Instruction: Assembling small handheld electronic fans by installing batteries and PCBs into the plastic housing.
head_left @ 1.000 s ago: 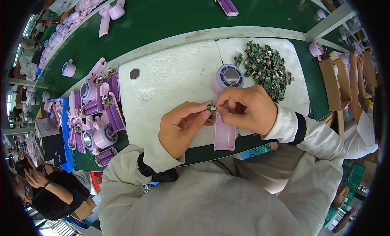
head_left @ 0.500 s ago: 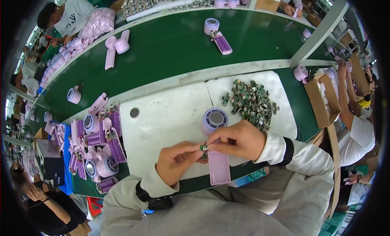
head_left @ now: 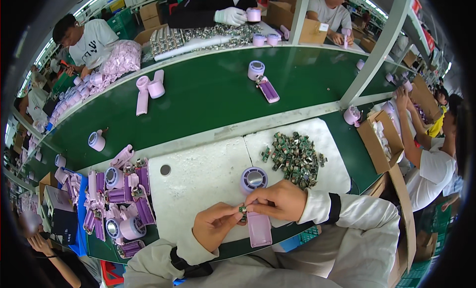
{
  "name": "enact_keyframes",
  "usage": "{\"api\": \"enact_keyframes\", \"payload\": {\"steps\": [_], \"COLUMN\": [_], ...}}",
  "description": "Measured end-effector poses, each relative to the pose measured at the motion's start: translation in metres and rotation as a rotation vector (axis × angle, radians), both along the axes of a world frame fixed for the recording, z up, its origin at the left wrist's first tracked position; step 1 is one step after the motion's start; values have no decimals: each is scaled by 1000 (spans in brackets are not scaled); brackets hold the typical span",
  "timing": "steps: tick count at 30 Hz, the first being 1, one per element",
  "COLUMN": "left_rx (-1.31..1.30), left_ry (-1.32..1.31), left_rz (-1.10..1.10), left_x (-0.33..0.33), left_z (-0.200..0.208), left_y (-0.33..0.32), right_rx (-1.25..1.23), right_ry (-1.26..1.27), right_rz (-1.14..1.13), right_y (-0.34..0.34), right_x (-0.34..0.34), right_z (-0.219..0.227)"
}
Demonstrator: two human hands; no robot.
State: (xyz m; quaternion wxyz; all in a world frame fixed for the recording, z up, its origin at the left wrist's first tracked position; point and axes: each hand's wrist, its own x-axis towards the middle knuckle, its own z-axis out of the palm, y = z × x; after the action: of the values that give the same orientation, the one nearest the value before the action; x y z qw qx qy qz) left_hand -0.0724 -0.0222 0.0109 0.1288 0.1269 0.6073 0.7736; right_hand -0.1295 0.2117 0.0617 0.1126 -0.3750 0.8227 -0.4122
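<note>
1. At the near edge of the white mat [head_left: 208, 174], fingertips of both hands meet over a small green circuit board [head_left: 242, 209]. Left hand [head_left: 214, 225] pinches it from the left with thumb and forefinger closed on it; right hand [head_left: 278, 201] closes on it from the right, fingers curled down. Both grips nearly shut, no gap visible between the fingertips and the board.
2. Board lies directly between the two sets of fingertips, neither hand clearly nearer. It is too small to read its own long axis.
3. Just below and right of the board: a lilac handheld fan body [head_left: 258, 213]. Its long axis runs from far to near across the mat; round head with grey centre points away toward the far side, open handle half overhangs the near edge toward the person. Right hand rests across its neck; board sits just at the upper left of the open handle.
4. Right of the fan head, toward the mat's right corner: a heap of green circuit boards [head_left: 295, 159], well apart from the fingers.
5. Left of the mat, on the green worktop [head_left: 208, 99]: a cluster of lilac fan parts [head_left: 121, 199].
6. Far side: other people at work.
</note>
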Motion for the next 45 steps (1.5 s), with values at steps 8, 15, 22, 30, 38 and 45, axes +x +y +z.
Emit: {"api": "enact_keyframes", "payload": {"steps": [8, 15, 22, 30, 38, 45], "left_rx": [-34, 25, 134, 47, -114, -164], "left_ry": [40, -1, -50, -97, -75, -138], "left_rz": [16, 42, 48, -25, -146, -114], "left_x": [4, 3, -3, -8, -7, -16], "left_z": [0, 3, 21, 25, 17, 23], "left_y": [1, 3, 2, -7, -5, 0], "right_rx": [31, 73, -15, -253, -287, 166], "right_ry": [31, 9, 39, -453, -238, -7], "right_rz": [-14, -36, -57, -407, -397, 30], "right_y": [0, -2, -2, 3, 33, 33], "right_x": [6, 11, -18, -161, -172, -40], "right_z": [-4, 2, 8, 9, 10, 50]}}
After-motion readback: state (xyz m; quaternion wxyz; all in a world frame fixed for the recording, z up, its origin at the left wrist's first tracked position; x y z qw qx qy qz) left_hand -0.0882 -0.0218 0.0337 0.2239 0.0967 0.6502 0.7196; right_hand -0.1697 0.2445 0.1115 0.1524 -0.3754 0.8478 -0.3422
